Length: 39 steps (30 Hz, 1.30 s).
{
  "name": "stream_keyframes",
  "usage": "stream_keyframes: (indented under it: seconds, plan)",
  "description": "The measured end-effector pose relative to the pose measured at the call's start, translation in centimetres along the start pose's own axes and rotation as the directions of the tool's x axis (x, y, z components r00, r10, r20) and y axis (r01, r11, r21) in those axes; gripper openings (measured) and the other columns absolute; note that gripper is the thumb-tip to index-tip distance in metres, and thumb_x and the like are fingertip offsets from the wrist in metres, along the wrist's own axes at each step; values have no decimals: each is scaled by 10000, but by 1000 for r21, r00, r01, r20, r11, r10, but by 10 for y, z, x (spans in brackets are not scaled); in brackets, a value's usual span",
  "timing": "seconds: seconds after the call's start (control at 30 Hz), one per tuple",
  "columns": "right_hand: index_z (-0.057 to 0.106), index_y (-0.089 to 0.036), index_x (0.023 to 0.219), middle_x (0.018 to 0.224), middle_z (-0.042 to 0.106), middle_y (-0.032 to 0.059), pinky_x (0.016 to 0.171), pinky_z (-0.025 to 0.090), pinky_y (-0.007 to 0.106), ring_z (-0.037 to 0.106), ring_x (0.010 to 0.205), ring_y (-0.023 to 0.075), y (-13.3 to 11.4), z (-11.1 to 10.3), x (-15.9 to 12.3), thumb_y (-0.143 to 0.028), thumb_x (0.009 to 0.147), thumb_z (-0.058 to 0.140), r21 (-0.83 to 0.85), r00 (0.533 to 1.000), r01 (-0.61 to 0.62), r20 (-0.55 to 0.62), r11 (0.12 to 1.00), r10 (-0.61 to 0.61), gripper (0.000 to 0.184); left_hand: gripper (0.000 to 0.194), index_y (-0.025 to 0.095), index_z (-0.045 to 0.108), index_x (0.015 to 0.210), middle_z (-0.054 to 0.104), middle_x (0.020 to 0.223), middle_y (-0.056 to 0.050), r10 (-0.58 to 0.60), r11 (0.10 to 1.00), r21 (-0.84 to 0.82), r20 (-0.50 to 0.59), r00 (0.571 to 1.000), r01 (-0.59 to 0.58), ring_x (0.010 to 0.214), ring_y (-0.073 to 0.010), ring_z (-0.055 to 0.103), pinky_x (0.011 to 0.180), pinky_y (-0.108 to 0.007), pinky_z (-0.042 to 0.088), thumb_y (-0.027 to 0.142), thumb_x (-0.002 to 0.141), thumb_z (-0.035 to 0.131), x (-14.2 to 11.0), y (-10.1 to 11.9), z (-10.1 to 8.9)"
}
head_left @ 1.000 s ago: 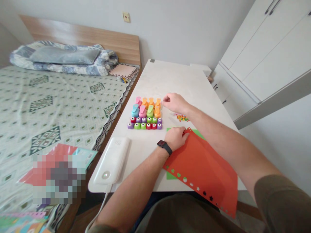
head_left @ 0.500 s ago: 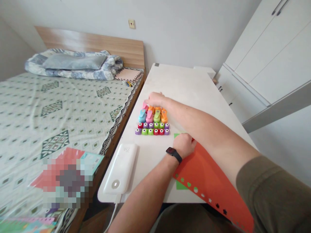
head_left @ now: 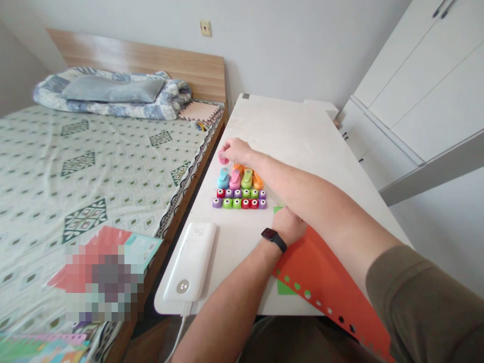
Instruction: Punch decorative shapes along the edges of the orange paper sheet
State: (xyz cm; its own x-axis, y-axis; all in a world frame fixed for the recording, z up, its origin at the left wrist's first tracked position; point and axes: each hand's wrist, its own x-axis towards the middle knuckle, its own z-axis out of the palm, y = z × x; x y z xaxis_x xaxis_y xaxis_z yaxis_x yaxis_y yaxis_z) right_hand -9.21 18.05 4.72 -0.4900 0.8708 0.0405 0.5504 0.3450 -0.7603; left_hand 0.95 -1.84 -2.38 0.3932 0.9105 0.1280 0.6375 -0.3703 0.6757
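My right hand (head_left: 237, 149), stretched across the table, has its fingers closed on a pink craft punch (head_left: 223, 158) at the back left of a group of punches. In front of it stand larger lever punches, such as a blue punch (head_left: 223, 179) and a green punch (head_left: 247, 179), with orange ones partly behind my wrist. Two rows of small punches (head_left: 237, 203) line up nearer to me. My left hand (head_left: 289, 225), with a black watch on the wrist, is closed at the edge of an orange paper sheet (head_left: 321, 272) with cut-out shapes; its fingertips are hidden. Green paper (head_left: 285, 287) lies under the sheet.
A white power bank (head_left: 194, 262) with a cable lies at the table's near left. Left of the white table (head_left: 280, 121) is a bed (head_left: 124, 166) with bedding and plastic-wrapped paper. White cabinets (head_left: 416, 91) stand along the right.
My right hand has moved slightly left and back, and the pink punch has come away from the row of punches with it. My left hand stays at the orange sheet.
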Motion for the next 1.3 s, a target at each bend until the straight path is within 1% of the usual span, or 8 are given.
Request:
stream_keyframes:
  seconds: [0.13, 0.27, 0.37, 0.5, 0.67, 0.83, 0.97, 1.3]
  plan:
    - [584, -200, 823, 799, 715, 2, 814, 503, 302, 655, 809, 156, -11, -31, -33, -266, 853, 720, 355, 986, 150, -123, 923, -113, 154, 302, 184, 754, 960, 777, 1014, -153, -90, 993, 73, 24, 996, 88, 905, -265, 723, 757, -331, 501, 309, 965, 479, -1, 4, -7]
    - [550, -236, 870, 864, 717, 0, 785, 508, 327, 657, 887, 184, -8, -83, -99, -420, 861, 738, 624, 987, 145, -150, 768, -65, 264, 304, 198, 696, 878, 752, 844, -107, -56, 994, 91, -20, 998, 57, 773, -228, 680, 662, -314, 403, 418, 970, 507, 0, 1, -7]
    - [530, -252, 868, 851, 695, -13, 788, 513, 357, 656, 897, 199, 10, -116, -158, -442, 836, 755, 738, 983, 135, -182, 661, 2, 297, 299, 200, 636, 796, 708, 758, -71, -28, 996, 81, -59, 998, 33, 686, -193, 615, 619, -311, 321, 424, 962, 528, 1, -1, -4]
    - [519, -252, 830, 792, 643, -20, 796, 515, 403, 639, 829, 206, 47, -140, -221, -382, 822, 739, 825, 965, 125, -231, 551, 127, 255, 323, 195, 566, 729, 632, 685, -35, -25, 999, 17, -86, 996, 27, 624, -154, 519, 604, -300, 266, 418, 960, 532, 3, 1, -4]
    - [489, -235, 702, 716, 578, 4, 729, 510, 402, 577, 738, 208, 85, -149, -267, -353, 808, 652, 889, 907, 79, -252, 452, 338, 227, 343, 190, 498, 693, 491, 605, 30, -64, 993, -105, -117, 991, 51, 573, -116, 416, 581, -284, 234, 416, 948, 542, 5, 4, -7]
    - [498, -233, 702, 695, 563, 4, 666, 481, 358, 562, 715, 198, 105, -149, -286, -362, 796, 651, 908, 858, 103, -288, 406, 425, 221, 384, 191, 456, 681, 416, 595, 49, -120, 982, -168, -186, 975, 89, 574, -107, 377, 568, -282, 222, 453, 951, 530, 8, 5, -8]
    - [572, -245, 829, 780, 614, -4, 633, 462, 332, 578, 714, 187, 118, -148, -289, -375, 789, 671, 911, 862, 125, -295, 392, 411, 169, 390, 190, 471, 691, 417, 600, 45, -143, 979, -174, -191, 971, 110, 581, -109, 367, 560, -282, 205, 479, 946, 531, 7, 6, -7]
    - [648, -238, 937, 882, 664, 8, 716, 510, 336, 611, 781, 178, 142, -129, -295, -394, 818, 746, 833, 900, 128, -325, 538, 290, 219, 371, 179, 528, 727, 436, 632, 39, -111, 972, -222, -152, 982, 75, 601, -108, 358, 560, -269, 231, 481, 944, 536, 6, 12, -5]
